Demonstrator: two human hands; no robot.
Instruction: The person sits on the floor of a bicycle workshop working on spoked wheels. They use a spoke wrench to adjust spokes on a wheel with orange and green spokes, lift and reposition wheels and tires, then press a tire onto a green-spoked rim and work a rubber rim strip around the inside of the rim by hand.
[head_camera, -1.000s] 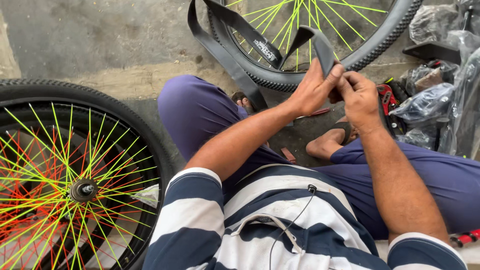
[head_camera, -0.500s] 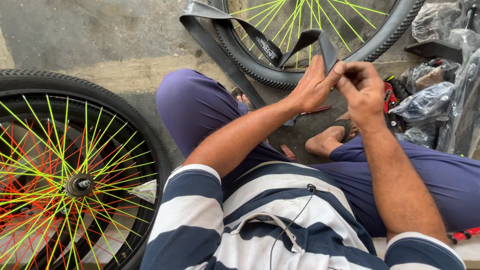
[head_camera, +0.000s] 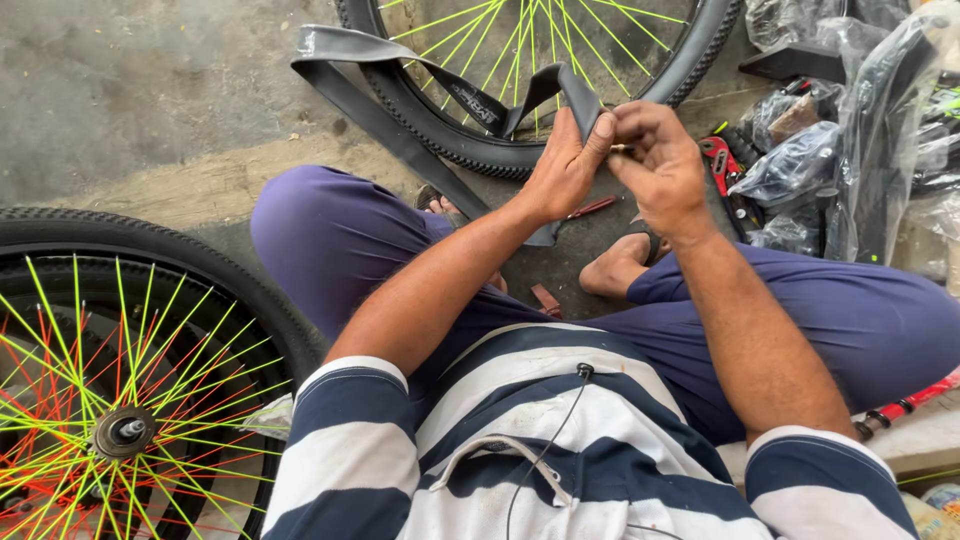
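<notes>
A rough grey concrete floor carries everything. At the lower left lies the largest thing, a bicycle wheel with a knobbly black rubber tyre, thin neon-yellow and orange spokes and a dull metal hub. A second wheel of the same kind, with yellow-green spokes, lies at the top of the view, partly past the edge.

The person sits cross-legged between the wheels in smooth purple trousers and a navy-and-white striped shirt.

At the right edge stand crinkled clear plastic bags in a heap; they hold dark parts that cannot be told apart. Just beside them lies a red-handled tool.

A flat, limp black rubber inner tube loops from the floor over the far tyre and rises to the hands, which are held above the person's feet. The left hand is wrapped around the tube's folded end, fingers closed on it. The right hand touches the left, its fingers pinched on a small piece at the tube, too small to make out.
</notes>
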